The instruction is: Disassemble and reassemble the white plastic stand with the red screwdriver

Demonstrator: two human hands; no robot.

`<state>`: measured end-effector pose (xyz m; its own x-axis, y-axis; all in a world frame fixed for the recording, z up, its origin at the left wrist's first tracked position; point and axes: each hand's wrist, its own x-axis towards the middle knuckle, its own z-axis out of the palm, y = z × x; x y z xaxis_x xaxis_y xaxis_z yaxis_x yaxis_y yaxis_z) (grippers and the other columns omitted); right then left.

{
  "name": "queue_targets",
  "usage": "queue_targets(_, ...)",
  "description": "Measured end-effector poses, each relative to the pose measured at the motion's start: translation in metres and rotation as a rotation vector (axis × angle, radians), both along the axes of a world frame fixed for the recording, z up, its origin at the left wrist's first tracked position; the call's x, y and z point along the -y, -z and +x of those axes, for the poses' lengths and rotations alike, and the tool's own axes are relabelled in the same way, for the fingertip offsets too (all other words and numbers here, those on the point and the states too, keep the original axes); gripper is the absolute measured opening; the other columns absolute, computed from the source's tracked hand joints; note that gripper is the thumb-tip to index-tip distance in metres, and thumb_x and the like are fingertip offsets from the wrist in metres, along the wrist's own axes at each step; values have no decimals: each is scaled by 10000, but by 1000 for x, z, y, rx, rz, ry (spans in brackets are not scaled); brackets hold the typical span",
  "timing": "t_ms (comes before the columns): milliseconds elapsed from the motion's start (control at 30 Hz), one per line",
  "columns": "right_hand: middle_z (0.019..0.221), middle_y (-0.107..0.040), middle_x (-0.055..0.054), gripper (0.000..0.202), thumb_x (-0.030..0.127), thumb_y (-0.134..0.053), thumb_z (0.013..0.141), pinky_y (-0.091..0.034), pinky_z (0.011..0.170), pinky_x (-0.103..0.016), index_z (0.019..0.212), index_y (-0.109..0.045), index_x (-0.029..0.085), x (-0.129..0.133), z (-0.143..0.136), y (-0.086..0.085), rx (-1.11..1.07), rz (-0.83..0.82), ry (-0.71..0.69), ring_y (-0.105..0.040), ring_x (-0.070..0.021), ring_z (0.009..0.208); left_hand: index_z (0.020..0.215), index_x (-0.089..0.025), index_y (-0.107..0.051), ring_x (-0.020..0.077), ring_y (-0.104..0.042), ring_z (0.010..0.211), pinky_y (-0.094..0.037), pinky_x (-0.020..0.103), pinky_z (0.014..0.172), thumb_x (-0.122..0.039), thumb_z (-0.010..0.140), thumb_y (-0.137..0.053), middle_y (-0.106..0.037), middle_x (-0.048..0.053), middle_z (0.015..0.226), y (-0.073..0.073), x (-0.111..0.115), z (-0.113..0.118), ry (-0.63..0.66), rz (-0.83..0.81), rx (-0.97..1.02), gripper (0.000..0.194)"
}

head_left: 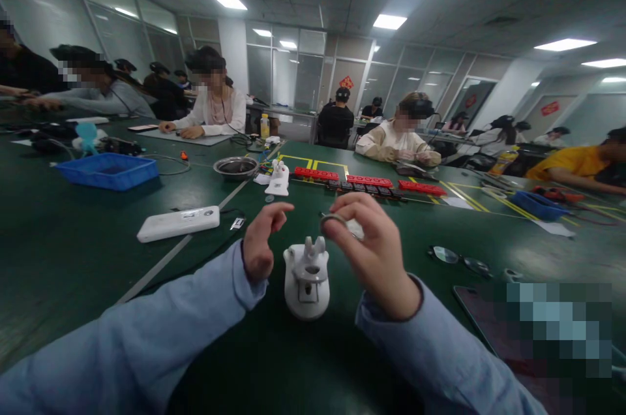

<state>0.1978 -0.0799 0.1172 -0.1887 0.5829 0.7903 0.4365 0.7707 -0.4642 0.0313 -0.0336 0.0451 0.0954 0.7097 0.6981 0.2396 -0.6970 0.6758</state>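
A white plastic device with two rabbit-like ears [306,284] stands on the table between my hands. It has a round hole below the ears and a square recess with a dark spot in its face. To its upper left hovers my left hand [261,242], index finger stretched out, the other fingers partly curled and nothing visible in them. On the other side, my right hand [374,248] pinches a small round, dark-rimmed disc [334,219] between thumb and fingers, just above and right of the ears. A pale, partly hidden item [355,229] shows behind that hand.
Another white eared device [278,180], a metal bowl [236,167], a white power bank [179,224] and a blue tray [108,171] lie beyond my left hand. Red strips [369,181] lie farther back. Glasses [460,260] and a phone [489,317] are at right. People sit across.
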Motion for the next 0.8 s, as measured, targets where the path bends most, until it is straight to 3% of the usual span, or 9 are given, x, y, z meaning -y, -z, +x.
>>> queue_targets(67, 711, -530, -20, 209, 297, -527, 796, -405, 650, -291, 622, -509, 182, -7, 15, -7, -105, -88, 41, -501, -147, 694, 1098, -109, -466, 200, -434, 726, -365, 338, 703, -833, 519, -283, -467, 68, 809, 19, -19, -7, 81, 123, -474, 945)
queue_targets(133, 632, -516, -8, 240, 344, -523, 782, -389, 573, -269, 614, -498, 175, -15, 29, -12, -128, -219, 51, -480, -132, 605, 1139, -110, -473, 230, -450, 785, -370, 350, 728, -812, 433, -431, -496, 98, 886, 32, -31, -8, 170, 123, -834, 997)
queue_targets(233, 560, -493, 12, 275, 392, -528, 753, -329, 478, -233, 602, -507, 163, -23, 45, -16, 60, -433, 45, -436, -107, 517, 1015, -141, -572, 225, -461, 773, -383, 330, 689, -674, 509, -551, -519, 96, 864, 36, -34, 1, 162, 71, -1072, 735)
queue_targets(300, 538, -492, 21, 262, 380, -534, 749, -300, 452, -221, 611, -538, 157, -27, 51, -16, 292, -584, 1, -427, -98, 492, 914, -153, -608, 215, -475, 787, -386, 317, 706, -558, 649, -518, -536, 94, 847, 34, -31, 6, 131, 28, -1036, 493)
queue_targets(367, 542, -509, 26, 217, 348, -547, 752, -297, 448, -215, 649, -571, 159, -30, 51, -10, 473, -695, -73, -437, -93, 485, 876, -160, -621, 207, -494, 813, -385, 309, 741, -483, 743, -441, -559, 90, 851, 32, -27, 7, 116, -55, -919, 393)
queue_targets(567, 585, -554, 20, 145, 245, -531, 789, -330, 498, -213, 697, -601, 158, -46, 24, 25, 526, -629, -33, -474, -90, 524, 847, -142, -644, 187, -551, 708, -393, 302, 679, -527, 796, -312, -622, 72, 746, 29, -27, 1, 89, -646, -528, 511)
queue_targets(700, 584, -575, 21, 120, 200, -515, 796, -347, 507, -215, 756, -623, 167, -46, 17, 30, 523, -615, -26, -494, -92, 508, 769, -106, -663, 210, -572, 695, -405, 329, 680, -593, 763, -312, -637, 97, 693, 29, -33, 1, 184, -808, -489, 600)
queue_targets(800, 574, -591, 20, 115, 181, -537, 778, -356, 503, -217, 753, -648, 169, -45, 19, 30, 538, -622, -40, -503, -93, 490, 833, -105, -658, 203, -590, 768, -427, 316, 724, -586, 712, -421, -659, 92, 786, 26, -36, 1, 354, -896, -460, 550)
